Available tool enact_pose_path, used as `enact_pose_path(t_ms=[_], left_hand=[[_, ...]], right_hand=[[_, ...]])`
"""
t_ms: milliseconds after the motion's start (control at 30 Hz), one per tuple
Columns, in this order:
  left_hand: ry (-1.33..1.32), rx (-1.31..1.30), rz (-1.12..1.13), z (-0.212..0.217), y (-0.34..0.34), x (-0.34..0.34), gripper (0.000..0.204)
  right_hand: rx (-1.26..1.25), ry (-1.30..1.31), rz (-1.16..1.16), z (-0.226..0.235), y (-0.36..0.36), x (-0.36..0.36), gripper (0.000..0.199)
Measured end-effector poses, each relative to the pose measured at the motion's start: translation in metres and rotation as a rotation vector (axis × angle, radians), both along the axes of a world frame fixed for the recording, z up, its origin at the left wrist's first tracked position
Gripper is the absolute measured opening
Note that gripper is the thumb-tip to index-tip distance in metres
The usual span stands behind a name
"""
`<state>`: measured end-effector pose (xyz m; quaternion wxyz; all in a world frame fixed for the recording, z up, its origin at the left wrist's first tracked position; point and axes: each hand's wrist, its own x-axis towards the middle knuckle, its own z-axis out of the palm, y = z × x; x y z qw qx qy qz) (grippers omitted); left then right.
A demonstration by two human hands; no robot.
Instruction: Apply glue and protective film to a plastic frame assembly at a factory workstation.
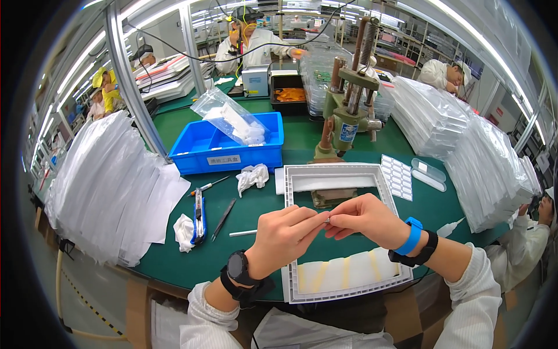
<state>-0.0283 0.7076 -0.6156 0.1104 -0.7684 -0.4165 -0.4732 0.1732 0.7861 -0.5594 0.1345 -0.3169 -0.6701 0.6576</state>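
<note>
My left hand [286, 237] and my right hand [366, 220] meet fingertip to fingertip above a white rectangular frame [293, 279]. Both are closed in a pinch; a tiny greyish bit shows between the fingertips, too small to name. Out from behind my left hand a thin pale rod [243, 232] sticks to the left; whether that hand holds it, I cannot tell. White foam sheet [343, 272] with yellowish strips lies along the frame's near side. Through its opening, toward the far side, the metal base [334, 198] of a green hand press [350, 110] shows.
Left of the frame lie tweezers [224, 219], a blue utility knife [199, 218], a screwdriver [209, 185] and crumpled white wipes [253, 178]. A blue divided bin [225, 156] stands behind. Bagged stacks [104, 192] flank both sides. A label sheet [397, 177] lies right.
</note>
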Motion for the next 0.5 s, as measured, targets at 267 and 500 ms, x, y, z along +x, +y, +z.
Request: enact_pose_path(t_ms=[267,500], left_hand=[[-0.025,0.071,-0.022,0.004,-0.002,-0.001,0.018],[-0.047,0.186,-0.043,0.003,-0.002,0.004,0.02]], right_hand=[[-0.055,0.043,-0.041,0.002,-0.005,-0.005,0.022],[0.023,0.089,-0.085,0.002,-0.014,-0.012,0.013]])
